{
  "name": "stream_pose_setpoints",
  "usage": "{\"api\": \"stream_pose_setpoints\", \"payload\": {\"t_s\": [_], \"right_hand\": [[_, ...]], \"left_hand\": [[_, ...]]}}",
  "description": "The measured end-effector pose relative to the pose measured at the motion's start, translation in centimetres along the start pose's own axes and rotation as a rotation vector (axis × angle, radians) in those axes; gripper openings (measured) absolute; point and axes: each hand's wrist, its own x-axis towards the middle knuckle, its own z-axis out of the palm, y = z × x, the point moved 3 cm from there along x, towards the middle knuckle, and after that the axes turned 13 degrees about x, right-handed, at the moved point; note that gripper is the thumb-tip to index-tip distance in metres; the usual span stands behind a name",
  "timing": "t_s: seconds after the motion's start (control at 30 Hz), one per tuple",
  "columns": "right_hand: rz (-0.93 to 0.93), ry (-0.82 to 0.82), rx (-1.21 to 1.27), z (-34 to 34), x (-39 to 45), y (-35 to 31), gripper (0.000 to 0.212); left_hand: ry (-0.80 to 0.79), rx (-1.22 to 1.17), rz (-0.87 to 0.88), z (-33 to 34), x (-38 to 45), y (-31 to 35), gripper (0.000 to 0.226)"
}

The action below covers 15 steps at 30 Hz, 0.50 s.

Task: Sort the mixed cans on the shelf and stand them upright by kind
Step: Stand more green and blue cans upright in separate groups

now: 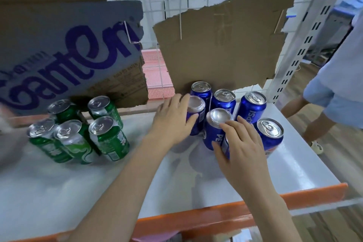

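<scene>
Several green cans stand upright in a cluster at the left of the white shelf. Several blue Pepsi cans stand grouped at the right. My left hand grips one blue can from its left side; that can shows a plain end on top. My right hand grips another blue can from the front right, also plain end up, its label reading upside down.
Torn cardboard sheets lean against the wire back of the shelf, one printed grey over the green cans. An orange rail edges the shelf front. A person's legs stand at the right beside the shelf post.
</scene>
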Motion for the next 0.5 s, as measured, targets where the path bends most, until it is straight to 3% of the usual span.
{"api": "stream_pose_setpoints", "payload": {"t_s": [0.13,0.33,0.5], "right_hand": [[-0.053,0.036,0.011,1.2,-1.4,-2.9,0.034],[-0.027,-0.091,0.076,5.9,-6.5,-9.9,0.037],[-0.093,-0.242,0.086,10.8,-12.5,-20.8,0.031]], "left_hand": [[0.22,0.054,0.006,-1.4,-7.3,-2.2,0.035],[0.019,0.035,-0.134,1.7,-21.5,-8.6,0.037],[0.023,0.061,-0.265,1.7,-33.5,-18.3,0.028]]}}
